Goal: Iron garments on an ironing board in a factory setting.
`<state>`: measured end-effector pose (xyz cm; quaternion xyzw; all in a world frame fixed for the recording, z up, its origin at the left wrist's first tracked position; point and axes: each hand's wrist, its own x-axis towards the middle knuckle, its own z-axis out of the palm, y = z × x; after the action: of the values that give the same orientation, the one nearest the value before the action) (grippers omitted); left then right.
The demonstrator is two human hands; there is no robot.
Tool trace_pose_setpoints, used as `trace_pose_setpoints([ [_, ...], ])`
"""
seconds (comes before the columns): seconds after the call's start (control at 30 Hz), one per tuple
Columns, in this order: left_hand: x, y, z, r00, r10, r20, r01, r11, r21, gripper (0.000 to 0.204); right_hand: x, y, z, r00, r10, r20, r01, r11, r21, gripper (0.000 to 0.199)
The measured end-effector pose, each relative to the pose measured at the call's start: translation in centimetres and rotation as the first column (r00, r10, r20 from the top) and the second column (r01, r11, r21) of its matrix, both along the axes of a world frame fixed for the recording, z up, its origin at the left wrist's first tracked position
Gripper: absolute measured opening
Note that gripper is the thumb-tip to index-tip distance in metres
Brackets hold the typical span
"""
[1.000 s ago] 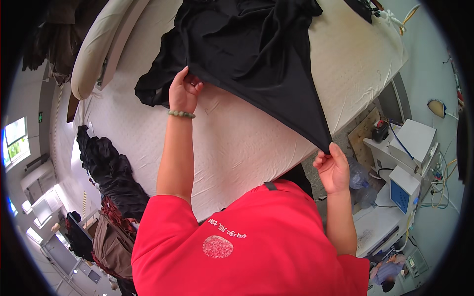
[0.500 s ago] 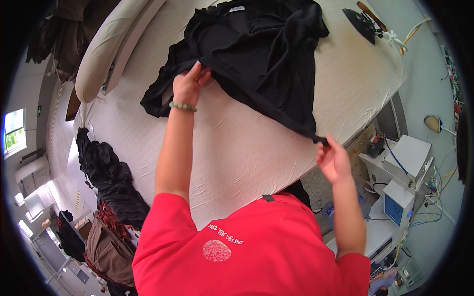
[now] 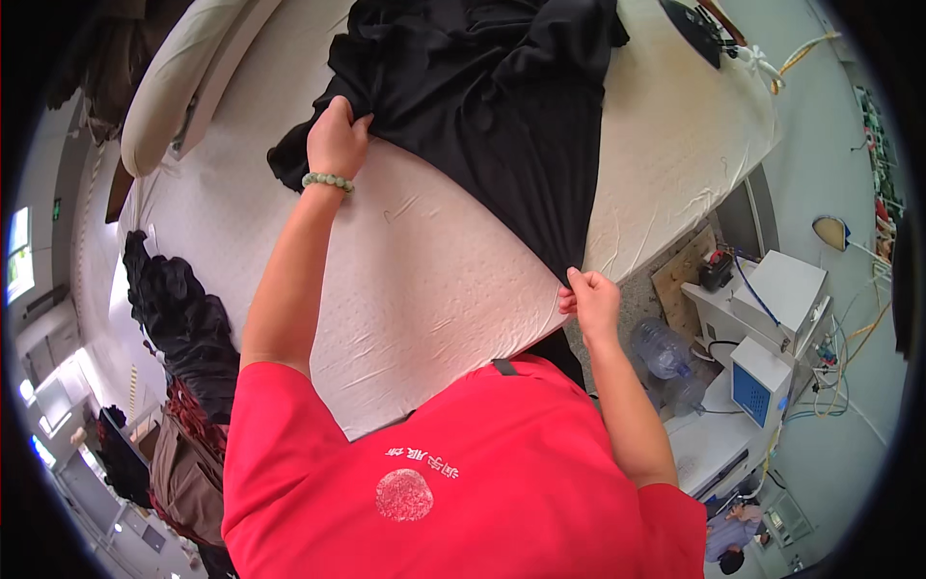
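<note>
A black garment (image 3: 482, 106) lies spread over a pale padded ironing table (image 3: 415, 289), wrinkled toward its upper part. My left hand (image 3: 338, 142), a bead bracelet at its wrist, is closed on the garment's edge at the left. Lower down on the right, my right hand (image 3: 590, 301) pinches a corner of the cloth between thumb and fingers at the table's near edge. Between both hands the hem runs in a taut diagonal line. The garment's top is cut off by the frame.
An iron (image 3: 696, 31) rests at the table's far right. A padded sleeve arm (image 3: 174, 92) stands at the far left. Dark clothes (image 3: 183, 314) hang along the left side. White machine boxes (image 3: 779, 301) and clear plastic bottles (image 3: 661, 347) are at the right.
My right hand has drawn the corner left and slightly down, pulling the hem straighter. The left hand has shifted left and closed more fully on the cloth; the garment lies flatter.
</note>
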<state>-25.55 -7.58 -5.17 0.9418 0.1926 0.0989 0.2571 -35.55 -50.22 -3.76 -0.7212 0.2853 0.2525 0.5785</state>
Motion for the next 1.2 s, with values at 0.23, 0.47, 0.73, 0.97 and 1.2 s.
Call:
trace_pose_setpoints([
  [0.23,-2.5,1.0,-2.5,0.977,-0.112,0.179,0.071,0.973,0.221,0.027,-2.3,2.1,-0.1,0.966,0.258,-0.001,-0.248,0.928,-0.277,0.032],
  [0.47,-4.3,0.0,-4.0,0.957,0.046,0.286,-0.113,0.969,0.22,0.03,-0.9,1.2,0.6,0.864,0.495,-0.098,-0.489,0.776,-0.398,0.029],
  [0.73,-4.9,0.5,-4.5,0.909,0.219,0.355,-0.218,0.975,-0.043,0.033,8.6,11.0,4.9,0.14,0.891,0.431,-0.351,0.452,-0.82,0.04],
  [0.97,-4.5,0.5,-4.5,0.902,0.245,0.356,-0.21,0.968,-0.133,0.03,20.0,19.8,-2.7,-0.224,0.87,0.438,-0.255,0.382,-0.888,0.041],
  [1.2,-5.1,0.6,-5.1,0.891,0.243,0.383,-0.214,0.97,-0.116,0.03,19.1,23.2,-2.3,-0.332,0.818,0.471,-0.284,0.389,-0.876,0.043],
])
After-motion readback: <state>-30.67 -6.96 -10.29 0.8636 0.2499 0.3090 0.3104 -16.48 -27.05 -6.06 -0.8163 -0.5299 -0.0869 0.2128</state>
